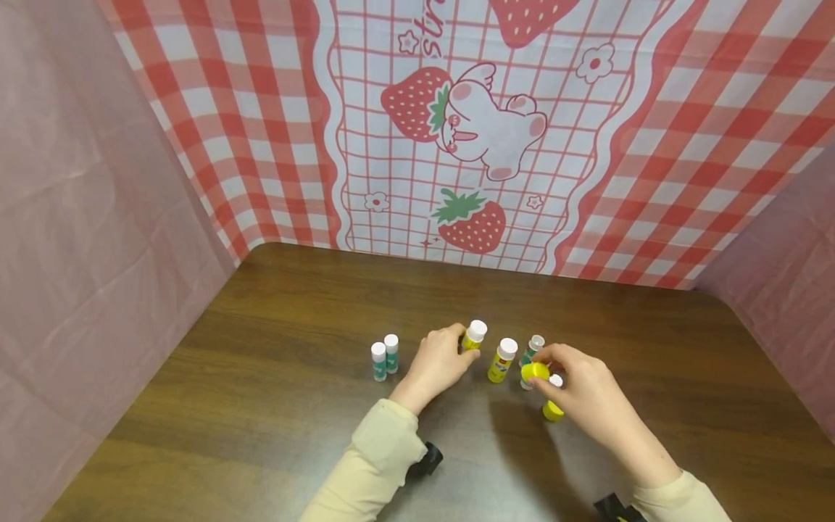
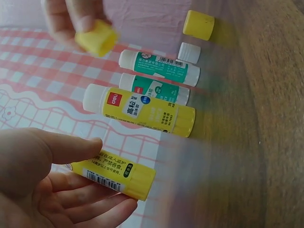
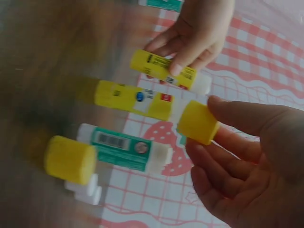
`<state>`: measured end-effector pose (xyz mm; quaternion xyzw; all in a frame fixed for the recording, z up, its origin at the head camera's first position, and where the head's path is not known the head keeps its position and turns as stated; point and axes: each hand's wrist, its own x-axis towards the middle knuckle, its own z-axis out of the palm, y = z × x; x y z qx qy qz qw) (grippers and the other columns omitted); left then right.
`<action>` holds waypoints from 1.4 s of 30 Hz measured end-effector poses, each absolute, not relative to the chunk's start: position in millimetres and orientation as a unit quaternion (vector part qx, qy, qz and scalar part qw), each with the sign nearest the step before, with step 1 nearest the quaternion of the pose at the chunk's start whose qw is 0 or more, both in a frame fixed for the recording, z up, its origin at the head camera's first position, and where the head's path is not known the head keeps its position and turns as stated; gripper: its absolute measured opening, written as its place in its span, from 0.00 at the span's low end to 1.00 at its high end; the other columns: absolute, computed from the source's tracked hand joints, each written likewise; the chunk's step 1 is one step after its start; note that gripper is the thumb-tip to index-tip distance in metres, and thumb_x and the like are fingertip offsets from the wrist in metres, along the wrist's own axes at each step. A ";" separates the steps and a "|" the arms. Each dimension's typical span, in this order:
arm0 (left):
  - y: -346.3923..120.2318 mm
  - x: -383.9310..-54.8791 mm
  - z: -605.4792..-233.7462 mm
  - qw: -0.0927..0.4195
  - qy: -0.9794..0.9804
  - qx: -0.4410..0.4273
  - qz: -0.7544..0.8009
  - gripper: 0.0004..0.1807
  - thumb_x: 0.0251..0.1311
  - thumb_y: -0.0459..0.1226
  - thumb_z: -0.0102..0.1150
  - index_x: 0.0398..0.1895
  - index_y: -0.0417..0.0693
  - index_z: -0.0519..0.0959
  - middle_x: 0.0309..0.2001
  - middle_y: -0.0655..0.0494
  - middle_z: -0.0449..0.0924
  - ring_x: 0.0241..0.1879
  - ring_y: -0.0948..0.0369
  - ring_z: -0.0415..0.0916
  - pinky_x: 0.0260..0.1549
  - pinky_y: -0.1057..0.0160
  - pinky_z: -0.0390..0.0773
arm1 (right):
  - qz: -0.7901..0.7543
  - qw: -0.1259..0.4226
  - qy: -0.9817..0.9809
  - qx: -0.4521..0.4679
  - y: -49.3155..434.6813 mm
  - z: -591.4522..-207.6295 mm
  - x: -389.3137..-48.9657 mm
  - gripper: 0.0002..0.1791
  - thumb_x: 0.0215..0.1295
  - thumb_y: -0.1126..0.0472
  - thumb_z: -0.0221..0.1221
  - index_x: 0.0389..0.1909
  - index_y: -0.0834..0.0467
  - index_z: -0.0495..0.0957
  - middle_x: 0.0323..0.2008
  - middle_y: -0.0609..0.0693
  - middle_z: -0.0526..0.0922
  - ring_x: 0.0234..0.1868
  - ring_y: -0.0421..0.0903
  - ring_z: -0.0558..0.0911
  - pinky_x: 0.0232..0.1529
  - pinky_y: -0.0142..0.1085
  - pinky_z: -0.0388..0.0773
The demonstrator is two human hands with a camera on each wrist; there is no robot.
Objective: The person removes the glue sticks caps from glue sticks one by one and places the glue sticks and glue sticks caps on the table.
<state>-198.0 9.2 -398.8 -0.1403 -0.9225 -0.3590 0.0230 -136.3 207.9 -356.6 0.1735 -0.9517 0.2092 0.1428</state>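
Note:
My left hand (image 1: 440, 362) grips a yellow glue stick (image 2: 118, 173) with a white top, thumb on one side and fingers on the other. Between finger and thumb, my right hand (image 1: 583, 388) pinches a yellow cap (image 3: 198, 122). Between the hands another yellow glue stick (image 1: 499, 366) stands upright, its white top showing. Two green-and-white glue sticks, a nearer one (image 2: 154, 66) and one beside it (image 2: 159, 89), stand by the right hand, partly hidden in the head view. A second yellow cap (image 1: 553, 412) sits on the table below the right hand.
Two green glue sticks with white caps, one (image 1: 379, 362) and its neighbour (image 1: 391, 354), stand left of the left hand. A small white cap (image 2: 189, 52) lies near the yellow cap. The wooden table (image 1: 261, 326) ends at a checked cloth (image 1: 261, 130) behind.

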 end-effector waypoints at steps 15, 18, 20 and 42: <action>11.9 -196.0 -401.9 0.011 -0.927 -0.151 -0.343 0.13 0.51 0.43 0.63 0.36 0.45 0.77 0.33 0.51 0.82 0.30 0.56 0.77 0.27 0.61 0.73 | 0.166 0.059 -0.971 0.164 208.0 -389.9 -132.3 0.12 0.42 0.62 0.69 0.28 0.55 0.77 0.23 0.42 0.73 0.25 0.38 0.72 0.26 0.33 0.70; 12.2 -195.6 -401.9 0.005 -0.927 -0.155 -0.342 0.14 0.52 0.43 0.63 0.37 0.44 0.77 0.35 0.50 0.82 0.31 0.56 0.78 0.27 0.61 0.74 | 0.170 0.040 -0.972 0.155 207.6 -392.3 -132.5 0.12 0.43 0.63 0.69 0.30 0.57 0.77 0.25 0.44 0.75 0.26 0.38 0.73 0.27 0.34 0.72; 12.4 -195.9 -402.3 0.002 -0.928 -0.157 -0.338 0.14 0.52 0.43 0.63 0.38 0.44 0.77 0.35 0.50 0.82 0.31 0.56 0.78 0.27 0.62 0.74 | 0.171 0.033 -0.973 0.152 207.4 -393.6 -132.5 0.12 0.43 0.63 0.69 0.31 0.58 0.77 0.25 0.44 0.75 0.26 0.39 0.73 0.27 0.34 0.72; 14.3 -196.3 -406.1 -0.006 -0.931 -0.167 -0.324 0.14 0.51 0.42 0.64 0.37 0.44 0.78 0.32 0.52 0.81 0.29 0.57 0.77 0.26 0.62 0.73 | 0.141 0.078 -0.972 0.173 203.6 -404.2 -135.8 0.12 0.41 0.64 0.69 0.28 0.58 0.77 0.21 0.42 0.71 0.22 0.37 0.66 0.24 0.32 0.65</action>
